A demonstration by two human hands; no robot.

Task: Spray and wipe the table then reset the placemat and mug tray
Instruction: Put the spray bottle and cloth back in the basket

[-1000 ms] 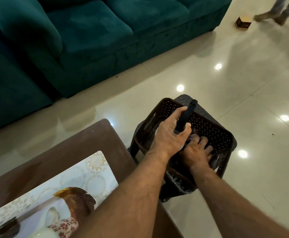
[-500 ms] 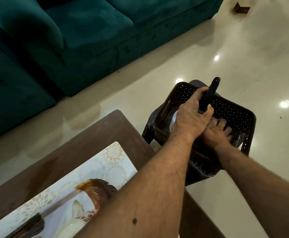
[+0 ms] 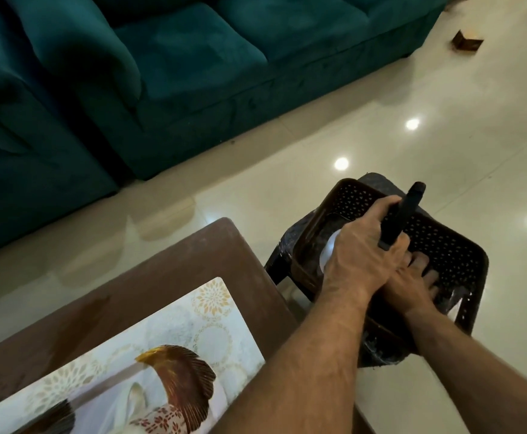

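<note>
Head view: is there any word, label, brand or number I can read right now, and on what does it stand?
None can be read.
Placemat: only flower and feather patterns, no lettering.
Dark handle gripped by the left hand: no visible marking.
Brown perforated basket, where the right hand reaches in: no label visible.
Small brown box on the floor: too small to tell.

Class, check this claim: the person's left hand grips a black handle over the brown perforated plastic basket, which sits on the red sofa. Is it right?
Not quite. The head view shows the brown perforated plastic basket on a dark stool on the tiled floor; the sofa is teal. The left hand does grip the black handle.
</note>
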